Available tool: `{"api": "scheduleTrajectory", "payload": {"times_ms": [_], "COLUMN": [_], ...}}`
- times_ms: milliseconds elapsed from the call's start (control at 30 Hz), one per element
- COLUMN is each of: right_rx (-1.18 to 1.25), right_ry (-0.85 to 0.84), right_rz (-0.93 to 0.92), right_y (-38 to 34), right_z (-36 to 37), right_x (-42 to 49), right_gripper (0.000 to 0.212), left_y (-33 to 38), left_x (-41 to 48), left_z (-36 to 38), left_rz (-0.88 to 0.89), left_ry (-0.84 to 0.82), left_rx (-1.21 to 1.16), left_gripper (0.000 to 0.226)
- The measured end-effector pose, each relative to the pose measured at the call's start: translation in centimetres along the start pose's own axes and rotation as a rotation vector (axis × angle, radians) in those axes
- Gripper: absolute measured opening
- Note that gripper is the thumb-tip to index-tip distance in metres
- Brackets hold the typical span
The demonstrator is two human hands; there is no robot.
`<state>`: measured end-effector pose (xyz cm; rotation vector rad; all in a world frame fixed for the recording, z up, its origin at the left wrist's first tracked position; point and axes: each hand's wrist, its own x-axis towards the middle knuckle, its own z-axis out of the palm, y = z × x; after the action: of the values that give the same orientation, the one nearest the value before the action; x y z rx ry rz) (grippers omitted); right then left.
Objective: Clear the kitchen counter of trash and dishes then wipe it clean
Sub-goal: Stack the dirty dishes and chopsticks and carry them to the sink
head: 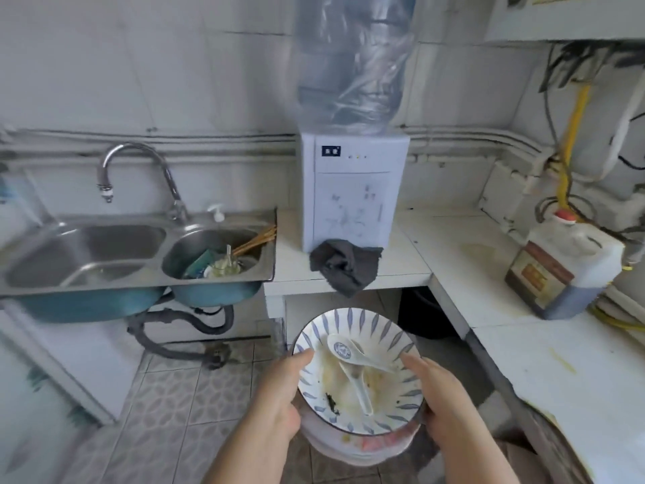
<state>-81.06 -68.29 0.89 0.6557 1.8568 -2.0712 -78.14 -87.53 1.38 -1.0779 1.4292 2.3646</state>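
Left hand (279,396) and right hand (441,396) gripped opposite rims of a soiled patterned bowl (380,410) holding two white spoons (352,365), stacked on plates (349,448).

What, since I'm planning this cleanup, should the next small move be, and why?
Probably carry the blue-patterned ceramic bowl to the stainless steel sink's right basin, which holds dishes: left hand and right hand grip the bowl over the floor.

White water dispenser (352,190) topped by plastic-wrapped bottle (352,64), curved faucet (139,162), jug of dark liquid (558,274) at right, yellow hose (576,117)
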Motion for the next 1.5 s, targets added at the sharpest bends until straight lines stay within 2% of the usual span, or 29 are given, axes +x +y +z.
{"api": "scheduleTrajectory", "payload": {"times_ms": [133, 300, 500, 967, 1200, 1400, 1500], "right_rx": [-0.022, -0.064, -0.141, -0.277, -0.335, -0.333, -0.316], "right_ry": [-0.07, -0.16, -0.27, -0.595, -0.692, -0.731, -0.713], "right_rz": [-0.01, -0.019, -0.022, 0.074, 0.065, 0.131, 0.175], "right_y": [-0.2, -0.3, -0.9, -4.2, -6.6, -5.1, -4.1], "right_z": [7.4, 15.6, 23.6, 45.8, 55.7, 62.4, 66.0], "right_x": [0.6, 1.2, 3.1, 14.8, 20.3, 22.9, 24.4], "right_gripper": [0.016, 0.015, 0.014, 0.017, 0.017, 0.015, 0.015], "left_y": [4.2, 8.9, 12.5, 24.9, 31.2, 35.2, 37.5], "left_x": [1.0, 2.0, 4.4, 15.3, 20.5, 23.5, 25.9], "left_z": [-5.4, -11.6, -17.4, -27.2, -30.0, -33.4, -35.8], "left_rz": [0.053, 0.119, 0.113, 0.154, 0.184, 0.171, 0.157], "left_ry": [0.01, 0.052, 0.092, 0.376, 0.493, 0.582, 0.565], "left_rx": [-0.036, -0.089, -0.189, -0.365, -0.475, -0.527, -0.492], "left_gripper": [0.013, 0.013, 0.02, 0.025, 0.024, 0.02, 0.015]}}
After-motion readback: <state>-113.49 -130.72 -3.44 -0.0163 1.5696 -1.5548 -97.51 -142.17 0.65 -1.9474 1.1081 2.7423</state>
